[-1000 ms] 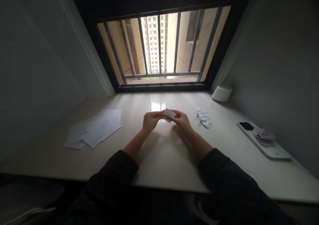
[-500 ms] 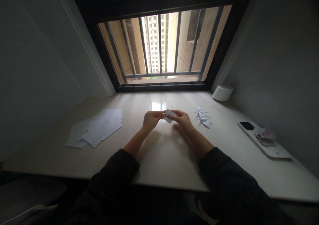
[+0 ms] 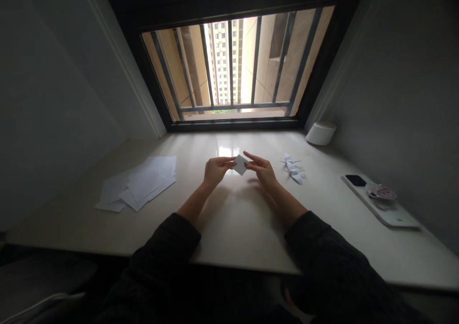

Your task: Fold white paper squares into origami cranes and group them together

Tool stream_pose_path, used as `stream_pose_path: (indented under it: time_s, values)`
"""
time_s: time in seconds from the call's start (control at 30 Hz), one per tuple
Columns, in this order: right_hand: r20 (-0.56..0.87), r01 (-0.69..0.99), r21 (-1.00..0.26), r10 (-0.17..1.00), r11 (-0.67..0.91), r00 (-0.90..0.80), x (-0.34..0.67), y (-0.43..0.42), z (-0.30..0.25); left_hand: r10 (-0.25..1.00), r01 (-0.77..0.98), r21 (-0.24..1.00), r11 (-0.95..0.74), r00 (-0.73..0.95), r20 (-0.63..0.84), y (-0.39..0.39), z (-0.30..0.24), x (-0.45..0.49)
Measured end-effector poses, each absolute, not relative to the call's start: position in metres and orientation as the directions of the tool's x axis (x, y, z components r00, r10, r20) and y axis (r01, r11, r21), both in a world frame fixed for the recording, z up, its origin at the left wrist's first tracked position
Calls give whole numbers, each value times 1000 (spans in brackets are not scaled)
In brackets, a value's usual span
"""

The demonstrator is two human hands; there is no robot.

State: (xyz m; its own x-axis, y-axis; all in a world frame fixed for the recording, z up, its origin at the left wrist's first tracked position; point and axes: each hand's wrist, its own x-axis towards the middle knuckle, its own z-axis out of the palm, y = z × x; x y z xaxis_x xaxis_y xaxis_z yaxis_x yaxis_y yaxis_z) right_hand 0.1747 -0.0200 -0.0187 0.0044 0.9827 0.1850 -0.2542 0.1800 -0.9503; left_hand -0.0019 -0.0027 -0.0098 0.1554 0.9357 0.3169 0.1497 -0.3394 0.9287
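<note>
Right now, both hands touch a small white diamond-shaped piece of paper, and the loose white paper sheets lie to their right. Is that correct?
The side is wrong: the head view shows the loose white paper sheets lying to the left of the left hand and right hand, which do both touch the small white diamond-shaped piece of paper.

- paper square point(image 3: 240, 165) showing plain white
- sheets point(image 3: 150, 180) showing plain white
- folded papers point(image 3: 296, 177) showing white, greying in their creases
- counter point(image 3: 244, 233) gleaming cream
- sleeves point(image 3: 168, 238) showing black
- phone point(image 3: 399, 218) showing white, its camera patch point(image 3: 356, 180) black
- phone charm point(image 3: 383, 192) mixing pink and white
- cup point(image 3: 321, 134) showing white
- frame point(image 3: 233, 126) showing black
- bars point(image 3: 230, 65) striping the view darkly
- tower point(image 3: 220, 65) showing pale yellow, windows forming a grid
- walls point(image 3: 394, 99) showing grey
</note>
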Motion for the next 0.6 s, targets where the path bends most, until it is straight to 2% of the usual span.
stream_pose_path:
  time_s: [0.2,0.33,0.43,0.6]
  values:
    - [194,-250,-951,981,182,-26,177,-17,-23,952,111,952,-285,146,268,-4,-9,-1]
    - [171,-259,-948,983,184,72,177,-16,-24,976,55,976,-211,73,206,-4,-5,-1]
    - [130,-179,-973,987,146,98,174,-19,-21,979,39,978,-203,35,202,-5,-4,0]
    - [129,-31,-990,984,134,120,171,-24,-20,968,32,970,-241,83,238,-9,-6,6]
